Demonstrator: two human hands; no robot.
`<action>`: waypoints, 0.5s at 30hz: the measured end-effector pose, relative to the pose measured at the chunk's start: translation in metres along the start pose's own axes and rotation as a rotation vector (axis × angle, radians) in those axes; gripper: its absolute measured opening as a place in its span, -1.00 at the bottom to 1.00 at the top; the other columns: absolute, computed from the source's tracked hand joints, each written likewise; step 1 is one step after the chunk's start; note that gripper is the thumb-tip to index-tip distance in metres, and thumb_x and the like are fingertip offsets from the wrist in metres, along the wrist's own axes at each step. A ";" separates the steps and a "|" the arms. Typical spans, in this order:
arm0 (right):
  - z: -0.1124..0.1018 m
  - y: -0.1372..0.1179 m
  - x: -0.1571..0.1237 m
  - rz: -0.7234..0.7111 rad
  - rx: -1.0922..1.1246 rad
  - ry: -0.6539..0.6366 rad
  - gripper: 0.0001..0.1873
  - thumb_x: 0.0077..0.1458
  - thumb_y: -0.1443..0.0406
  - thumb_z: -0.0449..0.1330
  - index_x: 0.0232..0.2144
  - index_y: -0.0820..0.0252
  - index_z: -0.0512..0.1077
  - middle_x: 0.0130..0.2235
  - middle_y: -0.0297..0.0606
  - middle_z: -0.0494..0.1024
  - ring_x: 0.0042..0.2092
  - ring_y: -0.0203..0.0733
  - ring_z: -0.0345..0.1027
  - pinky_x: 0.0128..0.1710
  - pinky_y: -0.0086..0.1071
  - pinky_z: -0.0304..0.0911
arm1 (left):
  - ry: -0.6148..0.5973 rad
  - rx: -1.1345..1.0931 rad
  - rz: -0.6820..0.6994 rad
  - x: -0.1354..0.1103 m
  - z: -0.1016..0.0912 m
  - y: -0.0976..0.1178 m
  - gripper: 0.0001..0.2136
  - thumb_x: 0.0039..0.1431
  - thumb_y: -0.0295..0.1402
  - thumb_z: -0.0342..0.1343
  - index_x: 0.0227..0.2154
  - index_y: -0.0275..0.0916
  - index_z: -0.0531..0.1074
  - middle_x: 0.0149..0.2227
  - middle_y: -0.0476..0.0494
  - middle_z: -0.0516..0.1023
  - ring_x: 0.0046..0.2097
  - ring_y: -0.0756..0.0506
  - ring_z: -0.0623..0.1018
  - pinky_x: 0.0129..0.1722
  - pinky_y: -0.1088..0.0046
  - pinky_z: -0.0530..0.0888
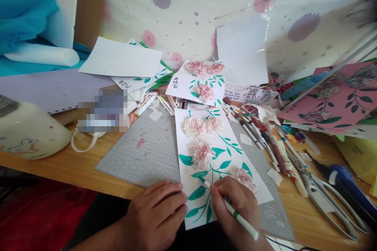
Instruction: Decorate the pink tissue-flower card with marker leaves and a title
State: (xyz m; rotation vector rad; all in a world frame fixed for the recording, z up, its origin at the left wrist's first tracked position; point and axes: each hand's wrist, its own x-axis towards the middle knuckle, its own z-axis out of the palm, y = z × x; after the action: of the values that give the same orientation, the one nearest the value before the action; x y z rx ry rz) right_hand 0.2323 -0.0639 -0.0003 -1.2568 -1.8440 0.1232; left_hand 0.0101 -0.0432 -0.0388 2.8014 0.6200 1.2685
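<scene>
One marker (pixel 244 223), pinched in the right grip (pixel 235 200), slants over flowered paper (pixel 215 140); the unclenched left grip (pixel 157 210) touches the paper's edge.

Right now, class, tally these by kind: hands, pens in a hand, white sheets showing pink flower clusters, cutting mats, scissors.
Hands: 2 (left hand, right hand)
Pen in the right hand: 1
White sheets with pink flower clusters: 2 (near sheet, far sheet)
Cutting mat: 1
Scissors: 1 pair
Total: 7

Matt paper (pixel 186 182), rough flowers (pixel 202 153), smooth metal scissors (pixel 312 186)
</scene>
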 end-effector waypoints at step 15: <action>-0.001 0.004 -0.005 -0.009 -0.034 -0.045 -0.75 0.20 0.48 0.12 -0.48 0.13 0.26 -0.53 -0.39 0.45 -0.52 -0.33 0.34 -0.51 -0.43 0.21 | 0.027 0.023 0.028 -0.004 0.004 -0.001 -0.73 0.25 -0.54 -0.05 -0.19 -0.32 0.57 -0.10 -0.15 0.62 0.08 -0.18 0.51 0.15 0.25 0.45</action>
State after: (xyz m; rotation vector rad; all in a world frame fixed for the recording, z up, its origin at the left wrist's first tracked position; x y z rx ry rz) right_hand 0.2366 -0.0660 -0.0049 -1.2789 -1.8974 0.1163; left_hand 0.0103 -0.0427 -0.0449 2.8258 0.6023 1.3144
